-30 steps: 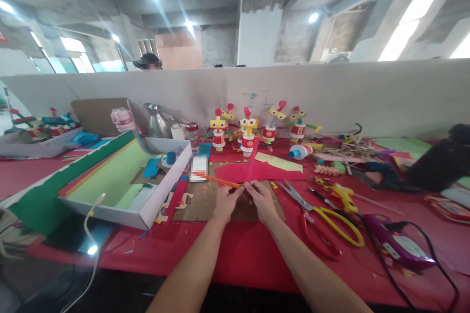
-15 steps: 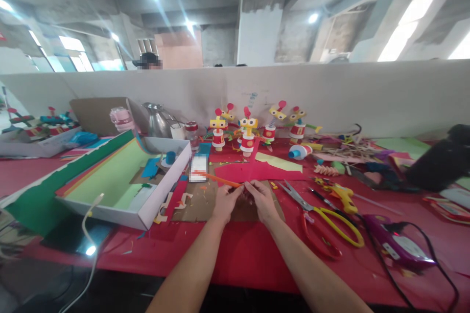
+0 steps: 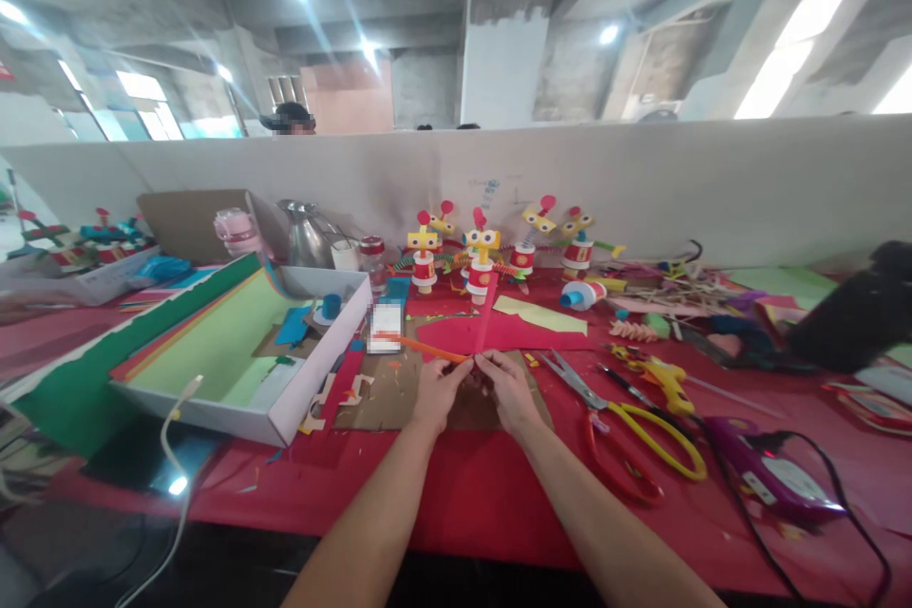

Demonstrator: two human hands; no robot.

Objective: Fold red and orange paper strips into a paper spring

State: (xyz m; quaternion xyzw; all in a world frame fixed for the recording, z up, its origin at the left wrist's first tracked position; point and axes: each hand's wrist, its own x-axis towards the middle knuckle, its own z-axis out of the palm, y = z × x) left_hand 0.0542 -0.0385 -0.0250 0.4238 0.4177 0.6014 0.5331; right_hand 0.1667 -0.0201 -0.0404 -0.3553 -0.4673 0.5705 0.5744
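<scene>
head view: the left hand [image 3: 436, 391] and the right hand [image 3: 507, 389] are seen side by side over a brown cardboard sheet [image 3: 377, 394] on the red table [image 3: 484, 494], their fingertips almost touching. an orange strip [image 3: 426, 349] is pinched at its near end between the fingers of the left hand, and it runs away to the left and up toward a small blurred card [image 3: 386, 328]. a narrow red paper strip [image 3: 485, 323] is pinched by the fingers of the right hand and stands up from them toward the back of the table. both hands are closed in a fingertip grip; the exact contact points are too small to be made out.

a red paper sheet [image 3: 513, 332] with a pale green sheet [image 3: 541, 314] on it lies just behind the hands. scissors with yellow and red handles [image 3: 627, 423] are laid to the right of the right hand, and a purple glue gun [image 3: 762, 475] with a black cord lies further right. a white box [image 3: 285, 413] holding coloured paper is placed to the left of the cardboard. paper figures [image 3: 481, 256] with yellow heads are lined up near the grey partition [image 3: 641, 180], and a metal kettle [image 3: 306, 233] is set behind the box.
</scene>
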